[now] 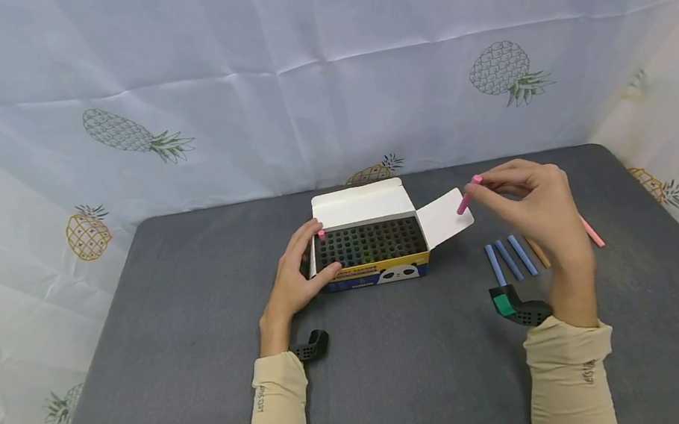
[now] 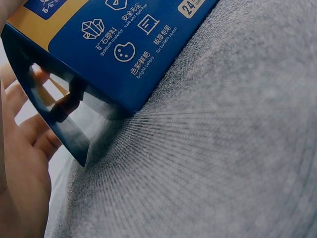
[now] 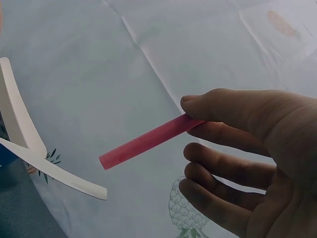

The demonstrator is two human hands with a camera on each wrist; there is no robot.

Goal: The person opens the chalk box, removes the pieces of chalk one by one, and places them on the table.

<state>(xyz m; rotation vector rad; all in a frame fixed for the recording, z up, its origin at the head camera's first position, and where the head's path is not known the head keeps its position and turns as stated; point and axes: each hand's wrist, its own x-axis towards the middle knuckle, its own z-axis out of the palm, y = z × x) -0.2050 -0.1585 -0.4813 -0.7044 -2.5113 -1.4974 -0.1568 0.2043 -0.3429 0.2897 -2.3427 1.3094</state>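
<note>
A blue and yellow chalk box [image 1: 351, 279] with a panda on its front stands with its lid [image 1: 360, 204] and right flap [image 1: 445, 216] folded out. Its inside shows a black grid of holes [image 1: 379, 241], and one pink chalk stick [image 1: 321, 234] pokes up at the back left corner. My left hand [image 1: 292, 273] grips the box's left end, thumb at the front and fingers toward the back. Between right thumb and index finger, my right hand [image 1: 533, 208] pinches a pink chalk stick [image 3: 143, 144], held slanting over the right flap.
Three blue chalk sticks [image 1: 509, 260], an orange one [image 1: 537, 251] and a salmon-pink one [image 1: 593, 232] lie on the grey table [image 1: 409, 374] below and beside my right hand. A pale curtain [image 1: 297, 128] printed with pineapples hangs behind the table.
</note>
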